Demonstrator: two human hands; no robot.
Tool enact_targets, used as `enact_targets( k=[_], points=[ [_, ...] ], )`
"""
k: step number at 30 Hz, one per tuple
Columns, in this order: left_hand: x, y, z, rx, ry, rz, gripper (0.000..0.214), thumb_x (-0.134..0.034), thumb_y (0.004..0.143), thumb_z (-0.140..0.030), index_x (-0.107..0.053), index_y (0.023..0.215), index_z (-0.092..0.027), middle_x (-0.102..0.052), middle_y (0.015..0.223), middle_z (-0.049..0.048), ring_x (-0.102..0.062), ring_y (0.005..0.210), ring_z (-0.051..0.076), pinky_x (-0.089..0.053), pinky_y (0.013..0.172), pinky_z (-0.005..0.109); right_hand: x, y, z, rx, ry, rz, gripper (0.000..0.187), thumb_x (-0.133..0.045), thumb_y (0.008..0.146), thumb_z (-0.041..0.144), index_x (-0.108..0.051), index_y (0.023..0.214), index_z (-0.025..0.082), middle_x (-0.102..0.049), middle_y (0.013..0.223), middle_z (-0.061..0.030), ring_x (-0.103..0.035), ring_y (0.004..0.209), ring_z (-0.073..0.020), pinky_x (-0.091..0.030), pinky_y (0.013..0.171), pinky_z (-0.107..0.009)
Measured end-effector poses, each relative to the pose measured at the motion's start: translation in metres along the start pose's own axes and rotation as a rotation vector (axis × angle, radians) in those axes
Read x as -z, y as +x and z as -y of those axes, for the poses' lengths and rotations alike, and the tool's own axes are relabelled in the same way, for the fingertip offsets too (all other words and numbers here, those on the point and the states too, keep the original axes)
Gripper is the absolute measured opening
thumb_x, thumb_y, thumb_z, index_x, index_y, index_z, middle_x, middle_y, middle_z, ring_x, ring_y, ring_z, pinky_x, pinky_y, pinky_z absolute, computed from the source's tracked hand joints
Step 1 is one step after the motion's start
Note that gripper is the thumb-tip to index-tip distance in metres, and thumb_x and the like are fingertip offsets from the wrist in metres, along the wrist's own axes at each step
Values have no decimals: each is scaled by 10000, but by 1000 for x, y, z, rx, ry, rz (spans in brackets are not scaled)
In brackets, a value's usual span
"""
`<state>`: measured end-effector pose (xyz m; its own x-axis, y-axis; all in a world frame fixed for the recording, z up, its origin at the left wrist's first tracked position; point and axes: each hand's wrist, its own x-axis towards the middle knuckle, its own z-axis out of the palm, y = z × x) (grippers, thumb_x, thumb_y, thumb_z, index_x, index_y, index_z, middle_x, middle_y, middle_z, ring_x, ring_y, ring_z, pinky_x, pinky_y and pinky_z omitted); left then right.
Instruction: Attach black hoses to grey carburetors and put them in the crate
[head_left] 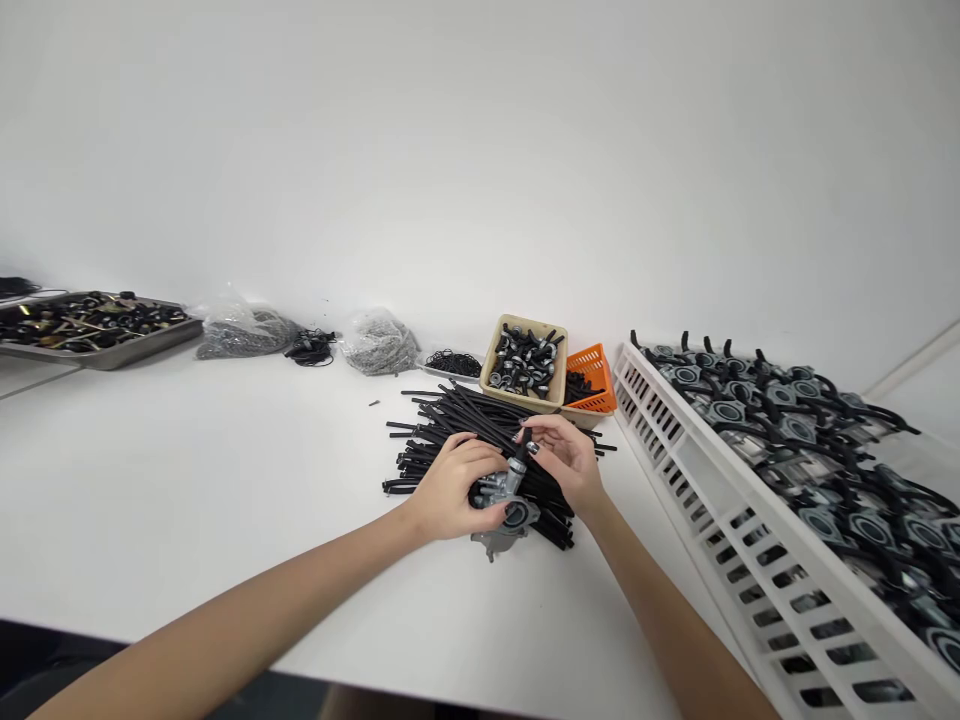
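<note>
A grey metal carburetor (501, 543) is held in my left hand (457, 487), thumb at its round opening and fingers over its far side. On top of it rises a metal neck ending in a black cap (527, 437). The fingertips of my right hand (568, 462) pinch this cap. Right behind and under both hands lies a heap of black rubber hoses (442, 430). My fingers hide parts of the carburetor.
Behind the hoses stand a cream bin (561, 385) of black-and-silver caps and an orange basket (602, 378). A white crate (701, 475) of carburetors fills the right. Plastic bags (244, 330) and a metal tray (142, 347) of parts sit at the back left.
</note>
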<state>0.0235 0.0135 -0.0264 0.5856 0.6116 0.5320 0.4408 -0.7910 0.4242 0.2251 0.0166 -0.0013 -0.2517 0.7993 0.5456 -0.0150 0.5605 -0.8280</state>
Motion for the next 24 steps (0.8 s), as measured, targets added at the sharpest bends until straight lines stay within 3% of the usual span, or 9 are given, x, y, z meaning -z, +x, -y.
enact_targets(
  k=[10,16,24],
  points=[
    [-2,-1,2,-17,16,-19,333,-562,788,-403,-647,1047,-211,-703,1140,77,-623,1080,245,-306,1077,436,2,2,0,-50,113,161,333,-681,846,358,-646,1140,205,-697,931,-71,-667,869,-184,-558,785,-329],
    [-2,0,2,-11,0,-11,346,-573,780,-408,-651,1057,-217,-701,1156,79,-622,1082,251,-308,1076,443,9,2,2,-109,87,149,415,-742,792,355,-650,1170,208,-637,841,-25,-676,859,-178,-556,772,-309],
    [-2,0,4,-23,-20,-14,316,-545,796,-379,-652,1042,-210,-700,1159,84,-616,1093,248,-318,1066,438,7,4,-2,-189,75,127,363,-756,770,328,-680,1105,210,-606,776,3,-644,784,-153,-535,749,-298]
  ],
)
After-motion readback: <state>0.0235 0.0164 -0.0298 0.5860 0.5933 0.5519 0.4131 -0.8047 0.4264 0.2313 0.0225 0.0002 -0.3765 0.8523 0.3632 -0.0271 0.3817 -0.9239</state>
